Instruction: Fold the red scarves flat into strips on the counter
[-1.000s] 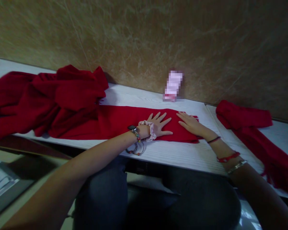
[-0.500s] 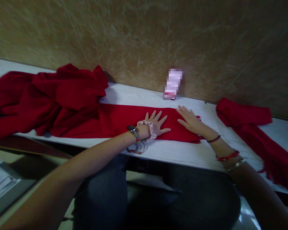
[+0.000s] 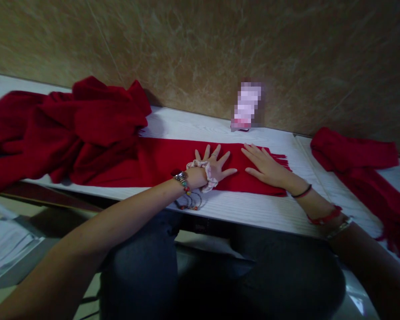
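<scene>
A red fringed scarf (image 3: 166, 160) lies flattened along the white table (image 3: 246, 209), its fringe showing at the right end. My left hand (image 3: 216, 169) rests on it palm down with the fingers spread, a scrunchie, watch and beads round the wrist. Near the fringed end, my right hand (image 3: 266, 166) also lies flat on the cloth, fingers stretched out. At the left, a bunched heap of red cloth (image 3: 100, 115) covers part of the scarf; whether both are one piece I cannot tell.
A phone (image 3: 247, 106) with a blurred screen leans on the marbled wall (image 3: 186, 53). Another red fringed scarf (image 3: 356, 155) lies folded at the right, beyond a seam in the tabletop. Below left stands a grey box (image 3: 16, 266) with pale, papery contents.
My right hand has slid slightly left relative to the scarf's end, and more fringe shows past it. My left hand stays spread on the cloth. The whole view has shifted a little.
</scene>
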Demonstrator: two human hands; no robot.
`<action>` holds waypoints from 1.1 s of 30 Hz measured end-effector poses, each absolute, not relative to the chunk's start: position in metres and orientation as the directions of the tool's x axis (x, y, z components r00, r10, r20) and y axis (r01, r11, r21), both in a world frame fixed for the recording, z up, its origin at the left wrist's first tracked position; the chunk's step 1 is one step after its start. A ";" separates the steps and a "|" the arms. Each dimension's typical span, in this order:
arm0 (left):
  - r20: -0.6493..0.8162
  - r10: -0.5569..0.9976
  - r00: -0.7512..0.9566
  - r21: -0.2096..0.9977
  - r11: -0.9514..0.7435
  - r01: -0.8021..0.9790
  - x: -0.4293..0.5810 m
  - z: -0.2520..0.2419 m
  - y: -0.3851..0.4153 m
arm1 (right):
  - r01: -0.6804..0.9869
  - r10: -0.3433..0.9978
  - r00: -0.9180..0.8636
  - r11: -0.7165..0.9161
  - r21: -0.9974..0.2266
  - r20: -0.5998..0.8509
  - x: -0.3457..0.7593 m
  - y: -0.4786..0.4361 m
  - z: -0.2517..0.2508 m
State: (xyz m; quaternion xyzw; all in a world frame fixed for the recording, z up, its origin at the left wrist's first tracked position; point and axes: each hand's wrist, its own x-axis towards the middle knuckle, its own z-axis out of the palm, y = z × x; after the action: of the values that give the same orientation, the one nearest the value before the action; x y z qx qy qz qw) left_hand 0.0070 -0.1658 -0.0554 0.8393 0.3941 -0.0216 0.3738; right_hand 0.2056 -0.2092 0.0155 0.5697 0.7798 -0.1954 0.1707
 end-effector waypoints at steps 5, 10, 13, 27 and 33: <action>-0.304 0.699 0.648 0.569 -0.412 0.712 0.003 -0.066 -0.160 | 0.944 0.750 -0.321 0.300 -0.135 -0.579 0.199 -0.212 0.015; -0.328 0.671 0.664 0.555 -0.432 0.711 0.001 -0.072 -0.160 | 0.947 0.726 -0.302 0.302 -0.109 -0.617 0.199 -0.212 0.016; -0.304 0.693 0.654 0.542 -0.438 0.717 -0.001 -0.070 -0.161 | 0.947 0.752 -0.308 0.301 -0.113 -0.583 0.196 -0.211 0.020; -0.311 0.662 0.682 0.554 -0.457 0.696 -0.002 -0.067 -0.160 | 0.925 0.733 -0.360 0.360 -0.120 -0.576 0.188 -0.220 0.018; -0.323 0.643 0.694 0.567 -0.455 0.686 -0.002 -0.064 -0.158 | 0.902 0.687 -0.400 0.414 -0.126 -0.606 0.199 -0.232 0.031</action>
State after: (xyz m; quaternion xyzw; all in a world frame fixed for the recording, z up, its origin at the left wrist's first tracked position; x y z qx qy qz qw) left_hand -0.0024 -0.1584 -0.0637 0.8524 0.3900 -0.0310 0.3469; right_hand 0.1989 -0.2316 0.0315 0.4927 0.8061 -0.2242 0.2390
